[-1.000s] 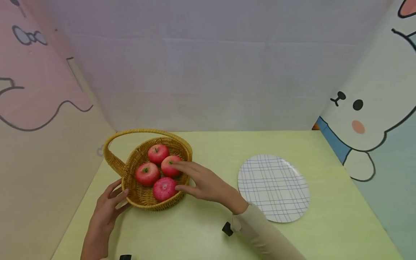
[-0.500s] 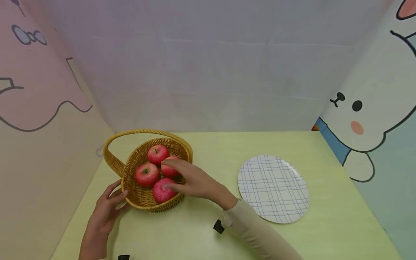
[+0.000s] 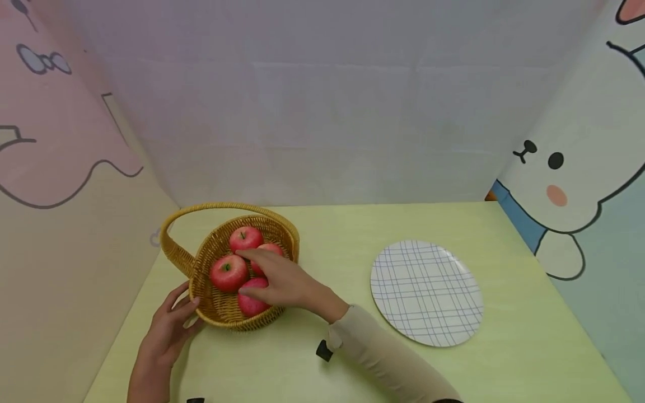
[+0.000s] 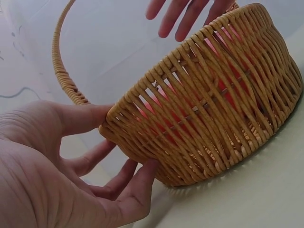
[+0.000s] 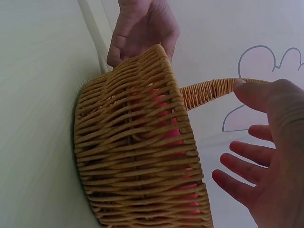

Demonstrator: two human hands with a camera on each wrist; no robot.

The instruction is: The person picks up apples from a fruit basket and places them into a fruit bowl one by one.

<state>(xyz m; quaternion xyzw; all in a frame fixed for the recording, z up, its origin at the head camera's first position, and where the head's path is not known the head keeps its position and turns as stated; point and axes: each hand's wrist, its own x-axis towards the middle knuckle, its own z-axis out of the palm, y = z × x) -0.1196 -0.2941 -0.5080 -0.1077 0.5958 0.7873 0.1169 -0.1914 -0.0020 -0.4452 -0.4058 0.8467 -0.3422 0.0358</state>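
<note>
A wicker basket [image 3: 221, 308] with an arched handle stands at the table's left, with several red apples [image 3: 229, 273] inside. My left hand [image 3: 163, 336] holds the basket's left side; in the left wrist view its fingers [image 4: 137, 190] curve against the woven wall and one digit lies at the rim. Over the right part of the basket reaches my right hand [image 3: 284, 280], its fingers and thumb spread above two apples, partly hiding them. In the right wrist view, that hand [image 5: 270, 175] hovers beside the rim with nothing visible between its fingers.
A white plate [image 3: 425, 294] with a blue checked pattern lies flat on the right of the pale green table [image 3: 524, 336]. The basket's handle [image 3: 227, 206] arches over its back left. Cartoon-printed walls [image 3: 569, 184] border the table's sides.
My right hand has moved left and farther over the basket, covering more of the two right-hand apples. The left hand, basket and plate have stayed in place.
</note>
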